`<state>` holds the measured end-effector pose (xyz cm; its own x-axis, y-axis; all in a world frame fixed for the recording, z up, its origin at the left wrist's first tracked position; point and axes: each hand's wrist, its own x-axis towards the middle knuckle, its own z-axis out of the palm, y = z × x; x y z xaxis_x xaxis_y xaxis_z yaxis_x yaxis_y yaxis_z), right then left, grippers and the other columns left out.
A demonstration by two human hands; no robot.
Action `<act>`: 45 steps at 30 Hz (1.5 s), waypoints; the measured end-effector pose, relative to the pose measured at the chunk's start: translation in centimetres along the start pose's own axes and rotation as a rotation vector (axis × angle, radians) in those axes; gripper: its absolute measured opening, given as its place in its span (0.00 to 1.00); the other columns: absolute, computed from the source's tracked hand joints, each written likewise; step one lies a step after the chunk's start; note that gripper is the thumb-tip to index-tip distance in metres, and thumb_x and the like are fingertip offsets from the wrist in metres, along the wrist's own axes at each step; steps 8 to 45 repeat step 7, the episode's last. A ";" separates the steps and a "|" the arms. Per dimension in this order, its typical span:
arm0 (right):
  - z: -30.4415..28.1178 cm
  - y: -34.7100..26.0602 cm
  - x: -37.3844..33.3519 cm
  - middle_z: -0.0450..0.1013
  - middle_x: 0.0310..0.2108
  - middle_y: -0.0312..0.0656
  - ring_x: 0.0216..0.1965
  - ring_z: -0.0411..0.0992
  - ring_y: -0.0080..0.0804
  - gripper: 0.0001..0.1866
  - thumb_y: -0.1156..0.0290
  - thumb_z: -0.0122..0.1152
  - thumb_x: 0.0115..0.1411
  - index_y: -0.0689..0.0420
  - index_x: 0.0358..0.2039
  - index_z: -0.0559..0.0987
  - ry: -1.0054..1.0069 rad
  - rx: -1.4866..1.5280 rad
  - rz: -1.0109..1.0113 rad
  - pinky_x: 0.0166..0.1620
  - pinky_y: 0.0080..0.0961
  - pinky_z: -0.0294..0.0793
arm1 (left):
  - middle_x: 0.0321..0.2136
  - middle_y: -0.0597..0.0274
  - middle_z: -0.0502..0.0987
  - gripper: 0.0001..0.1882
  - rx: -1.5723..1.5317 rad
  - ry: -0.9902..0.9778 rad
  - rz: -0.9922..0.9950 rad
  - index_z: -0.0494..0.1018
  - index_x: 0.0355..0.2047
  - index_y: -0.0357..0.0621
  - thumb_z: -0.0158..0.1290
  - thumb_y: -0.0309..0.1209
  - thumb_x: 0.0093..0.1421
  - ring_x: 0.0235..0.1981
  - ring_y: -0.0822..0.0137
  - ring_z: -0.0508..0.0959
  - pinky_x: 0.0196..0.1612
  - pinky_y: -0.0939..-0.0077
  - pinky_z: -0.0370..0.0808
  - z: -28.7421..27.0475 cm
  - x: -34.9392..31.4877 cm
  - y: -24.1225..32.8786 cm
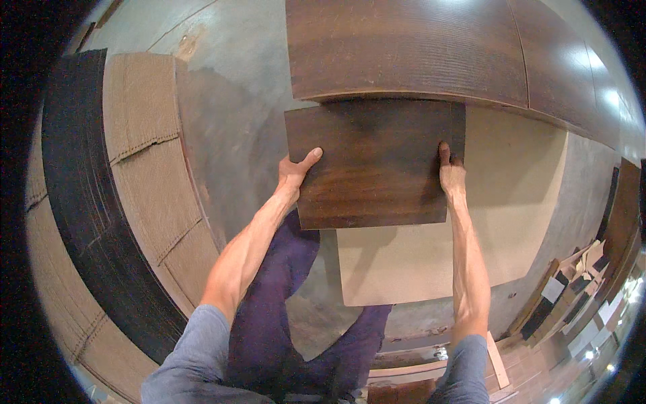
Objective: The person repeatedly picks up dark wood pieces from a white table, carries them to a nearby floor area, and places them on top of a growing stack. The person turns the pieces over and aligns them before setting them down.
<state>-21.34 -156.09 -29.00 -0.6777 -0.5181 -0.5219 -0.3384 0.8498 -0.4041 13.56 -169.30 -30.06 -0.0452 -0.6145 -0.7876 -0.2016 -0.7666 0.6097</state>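
Observation:
Between my two hands is a dark brown wood-grain panel (373,168), roughly rectangular and held face up in front of me. My left hand (296,170) grips its left edge, thumb on top and the other fingers hidden below. On the opposite edge my right hand (451,172) clasps it, the thumb lying on the upper face and the other fingers partly out of sight. The panel's far edge comes close to a large dark brown wood-grain cabinet or board stack (404,50); whether they touch I cannot tell. Under the panel lies a pale beige sheet (511,202).
Brown corrugated cardboard (145,114) and a long black strip (91,202) run along my left on the grey concrete floor (229,121). At the right lie several board offcuts (565,289). A light wooden strip (496,360) is by my right elbow.

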 end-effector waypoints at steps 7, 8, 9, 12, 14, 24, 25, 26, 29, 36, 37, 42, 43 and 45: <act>-0.5 2.2 2.7 0.56 0.67 0.56 0.67 0.50 0.64 0.46 0.32 0.49 0.59 0.57 0.65 0.63 0.074 -0.174 -0.259 0.67 0.47 0.55 | 0.49 0.54 0.77 0.44 0.063 0.011 0.059 0.69 0.57 0.34 0.71 0.50 0.47 0.50 0.60 0.76 0.54 0.67 0.71 1.0 1.7 -0.2; -0.5 2.2 2.7 0.56 0.67 0.56 0.67 0.50 0.64 0.46 0.32 0.49 0.59 0.57 0.65 0.63 0.074 -0.174 -0.259 0.67 0.47 0.55 | 0.49 0.54 0.77 0.44 0.063 0.011 0.059 0.69 0.57 0.34 0.71 0.50 0.47 0.50 0.60 0.76 0.54 0.67 0.71 1.0 1.7 -0.2; -0.5 2.2 2.7 0.56 0.67 0.56 0.67 0.50 0.64 0.46 0.32 0.49 0.59 0.57 0.65 0.63 0.074 -0.174 -0.259 0.67 0.47 0.55 | 0.49 0.54 0.77 0.44 0.063 0.011 0.059 0.69 0.57 0.34 0.71 0.50 0.47 0.50 0.60 0.76 0.54 0.67 0.71 1.0 1.7 -0.2; -0.5 2.2 2.7 0.56 0.67 0.56 0.67 0.50 0.64 0.46 0.32 0.49 0.59 0.57 0.65 0.63 0.074 -0.174 -0.259 0.67 0.47 0.55 | 0.49 0.54 0.77 0.44 0.063 0.011 0.059 0.69 0.57 0.34 0.71 0.50 0.47 0.50 0.60 0.76 0.54 0.67 0.71 1.0 1.7 -0.2; -0.5 2.2 2.7 0.56 0.67 0.56 0.67 0.50 0.64 0.46 0.32 0.49 0.59 0.57 0.65 0.63 0.074 -0.174 -0.259 0.67 0.47 0.55 | 0.49 0.54 0.77 0.44 0.063 0.011 0.059 0.69 0.57 0.34 0.71 0.50 0.47 0.50 0.60 0.76 0.54 0.67 0.71 1.0 1.7 -0.2; -0.5 2.2 2.7 0.56 0.67 0.56 0.67 0.50 0.64 0.46 0.32 0.49 0.59 0.57 0.65 0.63 0.074 -0.174 -0.259 0.67 0.47 0.55 | 0.49 0.54 0.77 0.44 0.063 0.011 0.059 0.69 0.57 0.34 0.71 0.50 0.47 0.50 0.60 0.76 0.54 0.67 0.71 1.0 1.7 -0.2; -0.5 2.2 2.7 0.56 0.67 0.56 0.67 0.50 0.64 0.46 0.32 0.49 0.59 0.57 0.65 0.63 0.074 -0.174 -0.259 0.67 0.47 0.55 | 0.49 0.54 0.77 0.44 0.063 0.011 0.059 0.69 0.57 0.34 0.71 0.50 0.47 0.50 0.60 0.76 0.54 0.67 0.71 1.0 1.7 -0.2; -0.5 2.2 2.7 0.56 0.67 0.56 0.67 0.50 0.64 0.46 0.32 0.49 0.59 0.57 0.65 0.63 0.074 -0.174 -0.259 0.67 0.47 0.55 | 0.49 0.54 0.77 0.44 0.063 0.011 0.059 0.69 0.57 0.34 0.71 0.50 0.47 0.50 0.60 0.76 0.54 0.67 0.71 1.0 1.7 -0.2; -0.5 2.2 2.7 0.56 0.67 0.56 0.67 0.50 0.64 0.46 0.32 0.49 0.59 0.57 0.65 0.63 0.074 -0.174 -0.259 0.67 0.47 0.55 | 0.49 0.54 0.77 0.44 0.063 0.011 0.059 0.69 0.57 0.34 0.71 0.50 0.47 0.50 0.60 0.76 0.54 0.67 0.71 1.0 1.7 -0.2; -0.5 2.2 2.7 0.56 0.67 0.56 0.67 0.50 0.64 0.46 0.32 0.49 0.59 0.57 0.65 0.63 0.074 -0.174 -0.259 0.67 0.47 0.55 | 0.49 0.54 0.77 0.44 0.063 0.011 0.059 0.69 0.57 0.34 0.71 0.50 0.47 0.50 0.60 0.76 0.54 0.67 0.71 1.0 1.7 -0.2; -0.5 2.2 2.7 0.56 0.67 0.56 0.67 0.50 0.64 0.46 0.32 0.49 0.59 0.57 0.65 0.63 0.074 -0.174 -0.259 0.67 0.47 0.55 | 0.49 0.54 0.77 0.44 0.063 0.011 0.059 0.69 0.57 0.34 0.71 0.50 0.47 0.50 0.60 0.76 0.54 0.67 0.71 1.0 1.7 -0.2; -0.5 2.2 2.7 0.56 0.67 0.56 0.67 0.50 0.64 0.46 0.32 0.49 0.59 0.57 0.65 0.63 0.074 -0.174 -0.259 0.67 0.47 0.55 | 0.49 0.54 0.77 0.44 0.063 0.011 0.059 0.69 0.57 0.34 0.71 0.50 0.47 0.50 0.60 0.76 0.54 0.67 0.71 1.0 1.7 -0.2; -0.5 2.2 2.7 0.56 0.67 0.56 0.67 0.50 0.64 0.46 0.32 0.49 0.59 0.57 0.65 0.63 0.074 -0.174 -0.259 0.67 0.47 0.55 | 0.49 0.54 0.77 0.44 0.063 0.011 0.059 0.69 0.57 0.34 0.71 0.50 0.47 0.50 0.60 0.76 0.54 0.67 0.71 1.0 1.7 -0.2; -0.5 2.2 2.7 0.56 0.67 0.56 0.67 0.50 0.64 0.46 0.32 0.49 0.59 0.57 0.65 0.63 0.074 -0.174 -0.259 0.67 0.47 0.55 | 0.49 0.54 0.77 0.44 0.063 0.011 0.059 0.69 0.57 0.34 0.71 0.50 0.47 0.50 0.60 0.76 0.54 0.67 0.71 1.0 1.7 -0.2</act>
